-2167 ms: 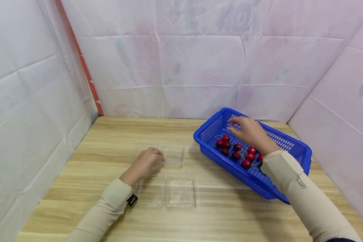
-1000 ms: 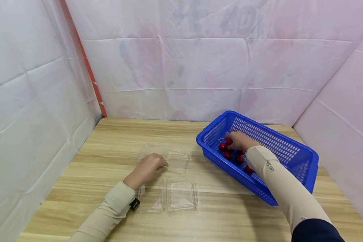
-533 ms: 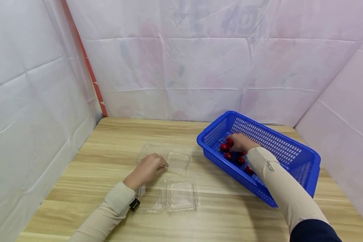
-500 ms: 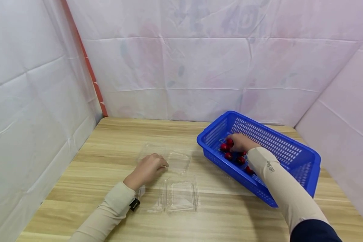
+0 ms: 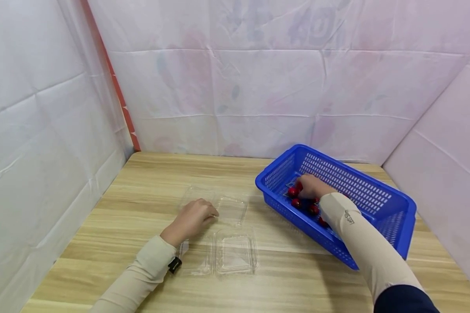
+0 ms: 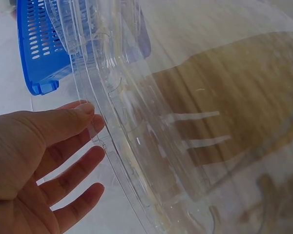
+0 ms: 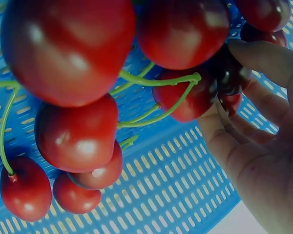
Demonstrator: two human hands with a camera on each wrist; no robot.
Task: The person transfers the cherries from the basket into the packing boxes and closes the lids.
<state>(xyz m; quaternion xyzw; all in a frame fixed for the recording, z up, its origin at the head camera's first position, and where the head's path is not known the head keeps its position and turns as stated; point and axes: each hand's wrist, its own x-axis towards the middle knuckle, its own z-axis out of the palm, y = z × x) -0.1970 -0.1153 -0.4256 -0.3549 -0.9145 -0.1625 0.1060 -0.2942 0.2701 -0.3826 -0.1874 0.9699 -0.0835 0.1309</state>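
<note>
Thumb and index finger of my left hand (image 5: pixel 192 218) pinch the rim of a clear plastic clamshell box (image 5: pixel 232 209), which lies opened out on the table. Up close in the left wrist view, the thumb overlaps the box's edge (image 6: pixel 122 146) while the other fingers spread loosely below. My right hand (image 5: pixel 314 187) is down inside a blue perforated basket (image 5: pixel 297 217), among red cherries (image 5: pixel 293 192). In the right wrist view its thumb and fingers curl around a dark red cherry (image 7: pixel 228 73). Green stems (image 7: pixel 158 80) join some of the cherries in pairs.
A second opened clear clamshell box (image 5: pixel 236 252) lies nearer on the wooden table (image 5: pixel 160 169). White printed sheeting (image 5: pixel 258 87) walls the table at the back and both sides. A black wrist strap buckle (image 5: pixel 174 264) shows at my left cuff.
From above the basket, my right hand has dipped down among the cherries and stayed there. My left hand has kept to the far box, which has turned slightly.
</note>
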